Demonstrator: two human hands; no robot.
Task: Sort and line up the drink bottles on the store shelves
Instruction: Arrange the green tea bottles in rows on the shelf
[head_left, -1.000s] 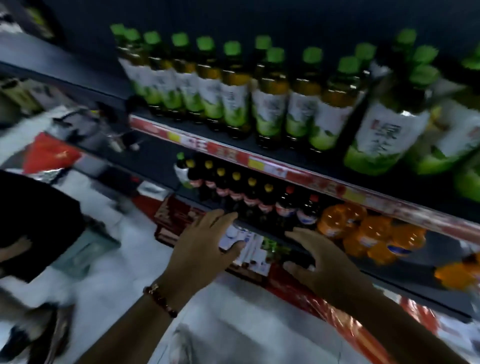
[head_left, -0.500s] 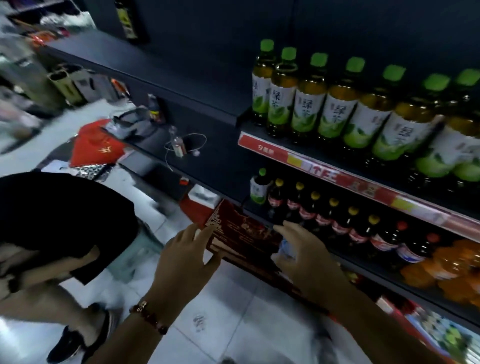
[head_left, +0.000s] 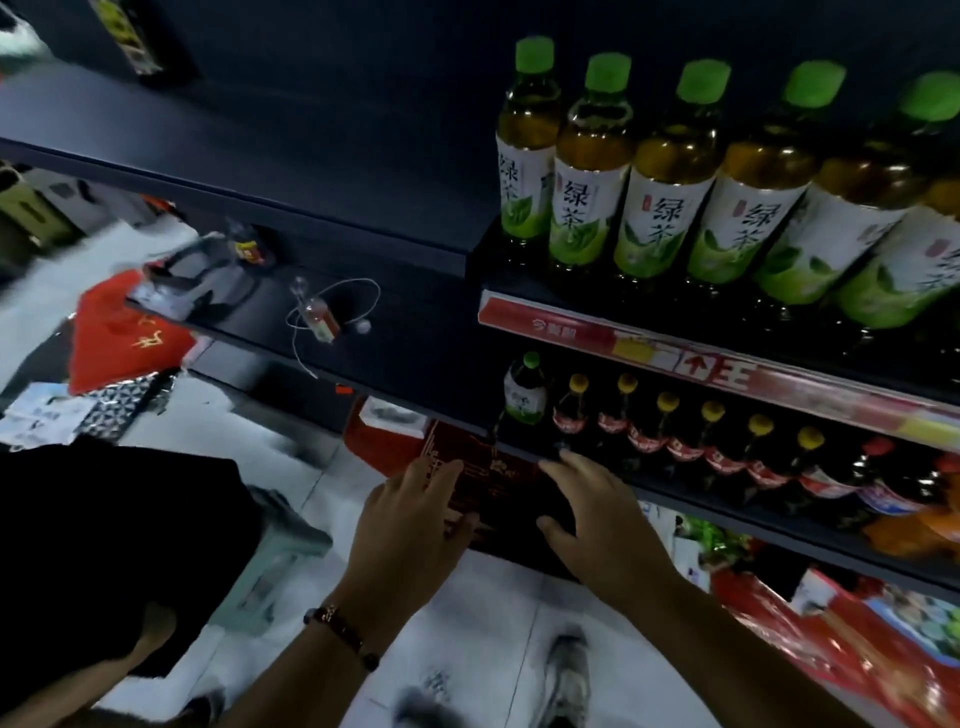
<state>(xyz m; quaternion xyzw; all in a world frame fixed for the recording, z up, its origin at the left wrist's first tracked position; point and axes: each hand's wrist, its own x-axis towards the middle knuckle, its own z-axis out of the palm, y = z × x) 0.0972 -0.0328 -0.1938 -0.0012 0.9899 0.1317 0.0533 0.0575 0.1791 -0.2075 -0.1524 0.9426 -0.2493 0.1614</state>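
Several green-capped tea bottles (head_left: 664, 182) stand in a row on the upper shelf (head_left: 675, 353). Below them a single small green-capped bottle (head_left: 524, 397) stands at the left end of a row of dark yellow-capped bottles (head_left: 670, 434). My left hand (head_left: 410, 525) and my right hand (head_left: 597, 509) hover with fingers apart in front of the lower shelf edge, over a dark red box (head_left: 488, 483). Neither hand holds a bottle.
A person in a black top (head_left: 104, 545) crouches at my left. The dark shelf to the left carries a small bottle with a white cable (head_left: 322, 322). Red packages (head_left: 857, 649) fill the bottom right; orange bottles (head_left: 909, 530) sit far right.
The view has swung left along the shelves. Both hands have moved from the middle of the lower shelf to its left end, near the dark red box.
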